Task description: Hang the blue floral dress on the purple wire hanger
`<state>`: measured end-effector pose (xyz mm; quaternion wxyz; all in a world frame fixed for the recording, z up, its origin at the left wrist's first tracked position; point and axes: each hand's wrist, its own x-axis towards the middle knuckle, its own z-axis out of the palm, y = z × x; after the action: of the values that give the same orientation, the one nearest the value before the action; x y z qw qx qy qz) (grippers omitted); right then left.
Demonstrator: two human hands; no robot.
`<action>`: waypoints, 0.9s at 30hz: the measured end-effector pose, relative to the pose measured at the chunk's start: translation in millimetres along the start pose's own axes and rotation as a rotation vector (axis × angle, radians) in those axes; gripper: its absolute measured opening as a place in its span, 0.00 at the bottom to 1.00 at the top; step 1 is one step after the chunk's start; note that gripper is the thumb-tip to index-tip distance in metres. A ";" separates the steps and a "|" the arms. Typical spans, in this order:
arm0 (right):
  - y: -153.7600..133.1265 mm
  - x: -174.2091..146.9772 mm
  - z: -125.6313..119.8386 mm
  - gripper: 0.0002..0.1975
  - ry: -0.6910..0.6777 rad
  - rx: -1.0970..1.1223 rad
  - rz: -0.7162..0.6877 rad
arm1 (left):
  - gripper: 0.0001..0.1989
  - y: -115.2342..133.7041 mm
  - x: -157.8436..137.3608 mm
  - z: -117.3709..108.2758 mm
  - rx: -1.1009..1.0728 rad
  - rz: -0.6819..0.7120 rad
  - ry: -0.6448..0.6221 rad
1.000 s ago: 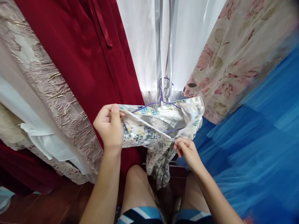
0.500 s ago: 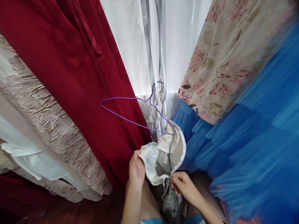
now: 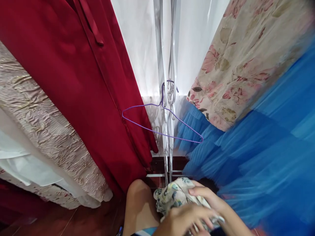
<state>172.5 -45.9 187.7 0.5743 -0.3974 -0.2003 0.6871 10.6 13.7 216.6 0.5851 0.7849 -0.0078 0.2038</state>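
Observation:
A white garment with a blue and green floral print point(image 3: 173, 195) is bunched up over my lap, its full shape hidden in the folds. My right hand point(image 3: 205, 195) grips its far right side, thumb and fingers pressed into the cloth. Across the near side lies my left hand point(image 3: 188, 218), somewhat blurred, with its fingers curled around a fold of the same cloth. Ahead of both hands a thin purple clothes hanger point(image 3: 162, 133) hangs bare by its hook among shiny grey straps point(image 3: 165, 108). Neither hand touches the hanger.
Long clothes hang all round: a dark red one point(image 3: 103, 108) and a textured beige one point(image 3: 51, 111) at left, white cloth point(image 3: 135, 42) behind, a pink floral one point(image 3: 228, 72) and blue tulle point(image 3: 265, 157) at right. Reddish floor tiles point(image 3: 73, 219) show below.
The floral garment has come off the hanger's right end and down to my lap, bunched together. Both hands moved lower, the left crossing rightward. The hanger swung slightly right.

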 end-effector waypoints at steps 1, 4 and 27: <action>-4.1 -1.4 0.8 0.17 -0.036 -0.081 0.009 | 0.16 4.7 -2.8 -11.4 0.072 -0.007 0.151; -23.2 -4.9 6.3 0.14 -0.312 -0.484 0.065 | 0.18 12.1 -5.5 -42.8 0.284 -0.089 0.416; -227.8 33.4 -8.8 0.18 0.133 -1.078 -0.783 | 0.14 -10.7 -19.2 -63.8 -0.117 -0.265 0.520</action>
<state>322.0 43.4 338.6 0.5134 -0.5684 -0.6091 0.2057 -24.1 71.5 215.3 0.6333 0.6653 0.2333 0.3192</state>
